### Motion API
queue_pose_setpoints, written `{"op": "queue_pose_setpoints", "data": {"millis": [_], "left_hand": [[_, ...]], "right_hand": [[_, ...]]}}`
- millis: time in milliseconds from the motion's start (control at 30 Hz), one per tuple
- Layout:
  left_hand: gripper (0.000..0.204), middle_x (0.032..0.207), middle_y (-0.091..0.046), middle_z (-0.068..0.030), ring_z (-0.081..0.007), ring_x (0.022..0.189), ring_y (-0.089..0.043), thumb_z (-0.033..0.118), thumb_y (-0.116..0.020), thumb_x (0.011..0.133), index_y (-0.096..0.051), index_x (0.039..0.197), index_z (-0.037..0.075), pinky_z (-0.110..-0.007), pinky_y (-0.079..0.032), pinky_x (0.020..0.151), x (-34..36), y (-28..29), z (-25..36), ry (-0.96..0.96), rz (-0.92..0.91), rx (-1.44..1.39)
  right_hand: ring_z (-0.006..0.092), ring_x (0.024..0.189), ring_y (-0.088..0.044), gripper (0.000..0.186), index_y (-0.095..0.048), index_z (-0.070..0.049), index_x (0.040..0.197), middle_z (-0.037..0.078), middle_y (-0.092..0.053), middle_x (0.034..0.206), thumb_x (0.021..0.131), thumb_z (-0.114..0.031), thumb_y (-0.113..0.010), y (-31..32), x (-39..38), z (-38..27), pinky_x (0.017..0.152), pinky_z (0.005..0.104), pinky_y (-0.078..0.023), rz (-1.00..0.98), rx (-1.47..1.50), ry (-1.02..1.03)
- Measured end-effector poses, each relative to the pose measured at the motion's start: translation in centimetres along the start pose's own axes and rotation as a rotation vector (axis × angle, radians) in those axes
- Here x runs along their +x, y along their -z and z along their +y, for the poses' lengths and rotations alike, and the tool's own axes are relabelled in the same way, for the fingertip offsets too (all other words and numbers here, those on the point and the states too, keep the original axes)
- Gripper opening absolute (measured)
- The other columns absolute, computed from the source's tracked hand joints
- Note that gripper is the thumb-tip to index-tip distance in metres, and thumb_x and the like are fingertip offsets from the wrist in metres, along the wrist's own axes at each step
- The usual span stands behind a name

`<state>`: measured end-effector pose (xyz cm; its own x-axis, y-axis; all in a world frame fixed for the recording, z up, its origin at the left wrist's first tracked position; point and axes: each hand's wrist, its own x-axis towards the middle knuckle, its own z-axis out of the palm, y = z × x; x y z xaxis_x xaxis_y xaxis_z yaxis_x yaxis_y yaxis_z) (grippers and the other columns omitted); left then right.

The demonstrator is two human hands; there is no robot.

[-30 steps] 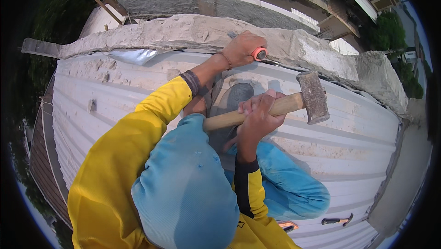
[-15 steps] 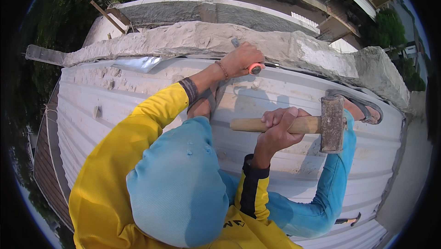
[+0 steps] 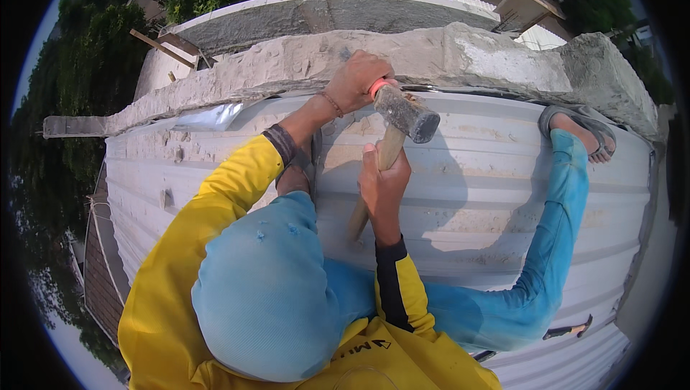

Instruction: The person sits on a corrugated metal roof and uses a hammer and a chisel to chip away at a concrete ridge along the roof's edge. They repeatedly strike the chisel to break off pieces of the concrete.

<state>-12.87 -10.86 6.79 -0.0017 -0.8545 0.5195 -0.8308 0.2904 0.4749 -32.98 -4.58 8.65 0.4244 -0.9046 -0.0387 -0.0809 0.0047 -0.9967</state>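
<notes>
My left hand [image 3: 356,81] is shut on a tool with an orange grip [image 3: 379,86], held against the rough concrete wall top [image 3: 467,52] where it meets the corrugated metal roof [image 3: 474,203]. The tool's tip is hidden by my fingers. My right hand [image 3: 384,181] grips the wooden handle of a hammer [image 3: 405,113]. The grey steel hammer head sits right at the orange end of the tool. I am sitting on the roof in a yellow long-sleeved shirt and blue trousers.
My right foot in a grey sandal [image 3: 582,127] rests against the wall at the right, and my left foot [image 3: 298,167] is under my left forearm. A small dark tool [image 3: 568,330] lies lower right on the roof. The roof edge drops off at the left, with trees [image 3: 65,117] beyond.
The hammer has swung from the raised position at the right down and left onto the orange-gripped tool. My left hand has stayed at the wall. My right leg has stretched out to the wall.
</notes>
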Motion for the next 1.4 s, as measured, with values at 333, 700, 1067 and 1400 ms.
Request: {"op": "queue_pose_setpoints", "data": {"millis": [333, 700, 1067, 1400], "left_hand": [[0.015, 0.082, -0.063, -0.0074, -0.03, 0.08, -0.059, 0.022, -0.073, 0.085, -0.063, 0.088, 0.011, -0.04, -0.044, 0.077, 1.1, 0.3, 0.0, 0.008, 0.035, -0.056], [0.013, 0.083, -0.063, -0.0041, -0.027, 0.084, -0.06, 0.022, -0.072, 0.084, -0.064, 0.088, 0.013, -0.04, -0.042, 0.082, 1.1, 2.7, -0.4, 0.003, -0.228, -0.109], [0.013, 0.084, -0.064, -0.0037, -0.0273, 0.082, -0.06, 0.02, -0.072, 0.083, -0.063, 0.089, 0.012, -0.04, -0.04, 0.081, 1.6, 2.3, -0.6, -0.047, -0.187, -0.087], [0.015, 0.085, -0.062, -0.0041, -0.0267, 0.082, -0.059, 0.022, -0.073, 0.085, -0.063, 0.088, 0.013, -0.039, -0.042, 0.081, 1.3, 1.1, -1.0, -0.048, -0.135, -0.082]], "right_hand": [[0.0097, 0.051, -0.046, 0.016, -0.04, -0.006, 0.091, 0.002, -0.046, 0.062, 0.098, -0.008, -0.055, -1.3, -0.3, -5.9, 0.048, 0.0273, -0.044, 0.396, 0.495, 0.24], [0.0096, 0.057, -0.047, 0.018, -0.045, -0.005, 0.09, 0.004, -0.053, 0.071, 0.095, -0.009, -0.063, 0.1, -1.7, -6.0, 0.049, 0.0268, -0.044, 0.223, 0.324, 0.248], [0.0134, 0.06, -0.048, 0.012, -0.055, -0.002, 0.09, 0.005, -0.055, 0.07, 0.093, -0.009, -0.064, -3.2, 1.0, -2.7, 0.062, 0.0297, -0.045, 0.188, 0.155, 0.037], [0.0074, 0.054, -0.045, 0.015, -0.05, -0.004, 0.089, 0.002, -0.048, 0.069, 0.093, -0.007, -0.064, -3.6, 0.3, -1.5, 0.047, 0.0253, -0.041, 0.244, 0.322, 0.054]]}}
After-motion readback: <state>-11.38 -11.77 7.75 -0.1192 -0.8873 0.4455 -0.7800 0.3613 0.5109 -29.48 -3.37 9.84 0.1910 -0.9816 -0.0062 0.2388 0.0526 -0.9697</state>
